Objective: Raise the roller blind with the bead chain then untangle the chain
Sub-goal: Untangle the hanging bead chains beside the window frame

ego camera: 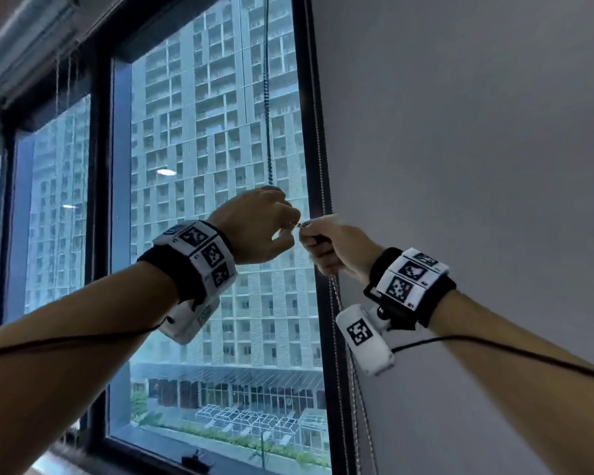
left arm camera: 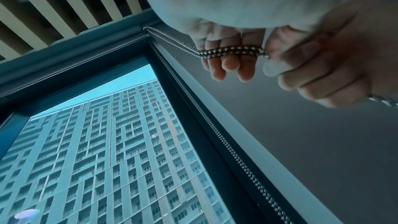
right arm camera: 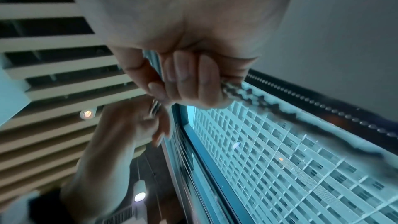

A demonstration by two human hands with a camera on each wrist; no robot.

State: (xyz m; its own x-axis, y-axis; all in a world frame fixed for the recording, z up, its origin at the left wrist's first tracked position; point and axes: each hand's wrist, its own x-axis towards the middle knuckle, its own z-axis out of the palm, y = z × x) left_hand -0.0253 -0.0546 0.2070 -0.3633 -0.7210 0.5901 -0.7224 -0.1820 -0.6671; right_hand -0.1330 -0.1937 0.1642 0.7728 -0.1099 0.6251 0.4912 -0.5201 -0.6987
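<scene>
- Tall glass panes in a dark window frame (ego camera: 318,138) fill the left and middle of the head view, with a high-rise apartment block (ego camera: 216,138) outside; a plain grey wall (ego camera: 477,132) takes up the right.
- Overhead, the wrist views show a slatted ceiling (left arm camera: 64,1) with round lights (right arm camera: 87,113).
- Rolled up at the top left of the head view is the blind's tube (ego camera: 24,39); its cloth is not seen over the glass.
- Both arms reach up toward the right edge of the window, each wrist wearing a band with black-and-white markers (ego camera: 203,255).
- The left hand (ego camera: 259,228) sits just left of the frame, fingers curled, pinching the bead chain (left arm camera: 231,51) between thumb and fingertips.
- The right hand (ego camera: 335,245) is closed in a fist round the same chain, close beside the left hand, nearly touching it.
- Between the two hands a short doubled stretch of chain runs taut across the left fingers (left arm camera: 246,67).
- One strand rises from the left hand toward the top of the window; another hangs along the frame's right edge.
- Below the right fist, the chain drops down past the wrist camera (ego camera: 364,341), the strands lying close together there; whether they cross cannot be told.
</scene>
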